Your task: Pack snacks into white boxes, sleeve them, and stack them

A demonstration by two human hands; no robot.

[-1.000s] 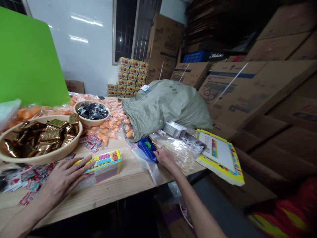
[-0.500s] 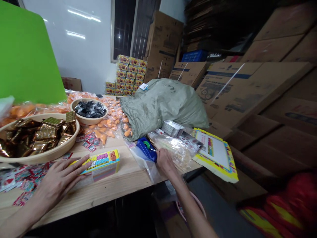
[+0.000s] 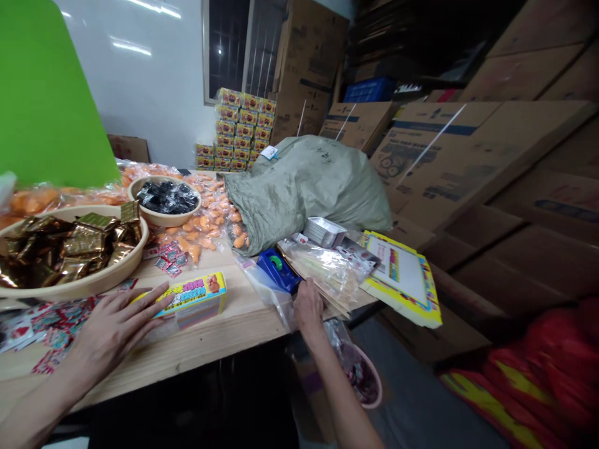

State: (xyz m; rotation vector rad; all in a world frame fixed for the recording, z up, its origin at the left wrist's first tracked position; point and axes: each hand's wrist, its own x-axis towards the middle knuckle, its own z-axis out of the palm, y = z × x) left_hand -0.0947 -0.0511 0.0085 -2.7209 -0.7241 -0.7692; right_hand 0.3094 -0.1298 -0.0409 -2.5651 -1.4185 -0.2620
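Observation:
My left hand (image 3: 115,327) lies with outstretched fingers over the near end of a small printed carton (image 3: 199,298), yellow and blue on top, resting on the wooden table. My right hand (image 3: 309,310) is closed at the near end of a blue tape dispenser (image 3: 279,268) with a green core. Its fingertips are mostly hidden, and whatever they pinch cannot be made out. Under the dispenser lies a clear plastic bag (image 3: 266,288). Right of it are thin sticks in clear wrapping (image 3: 327,271) and a stack of foil trays (image 3: 324,231).
A cream basin (image 3: 88,288) holds gold packets; a smaller basin (image 3: 171,219) holds black packets. Wrapped orange pieces (image 3: 206,221) lie beside a grey-green sack (image 3: 327,181). A yellow-edged flat printed pack (image 3: 407,277) overhangs the table's right edge. A pink bin (image 3: 374,386) stands below.
My right hand has drawn slightly towards me at the dispenser's near end, its fingers still closed. My left hand stays on the carton. The view has shifted slightly, showing more of the pink bin.

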